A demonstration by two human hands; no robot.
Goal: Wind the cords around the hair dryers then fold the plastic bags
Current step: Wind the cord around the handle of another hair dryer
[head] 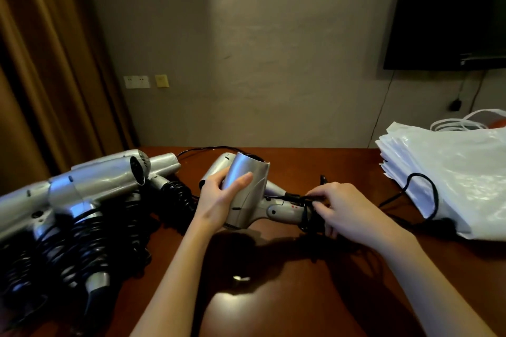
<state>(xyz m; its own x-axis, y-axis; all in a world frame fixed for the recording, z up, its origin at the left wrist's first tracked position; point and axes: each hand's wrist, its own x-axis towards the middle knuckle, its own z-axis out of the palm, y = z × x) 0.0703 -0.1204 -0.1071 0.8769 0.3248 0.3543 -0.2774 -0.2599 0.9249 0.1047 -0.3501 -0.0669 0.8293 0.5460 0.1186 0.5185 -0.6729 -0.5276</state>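
Observation:
My left hand [219, 197] grips the barrel of a silver hair dryer [250, 194] held above the middle of the table, its handle pointing right. My right hand [342, 210] pinches the black cord [301, 200] against that handle, where a few turns of cord lie wrapped. The rest of the cord [427, 186] trails right over a stack of white plastic bags [454, 172]. A second silver dryer [219, 165] lies just behind the held one.
Several silver hair dryers [90, 191] with black cords wound on their handles are piled at the table's left. The brown wooden table [273, 304] runs to a grey wall. A curtain hangs at left; a dark TV is mounted at upper right.

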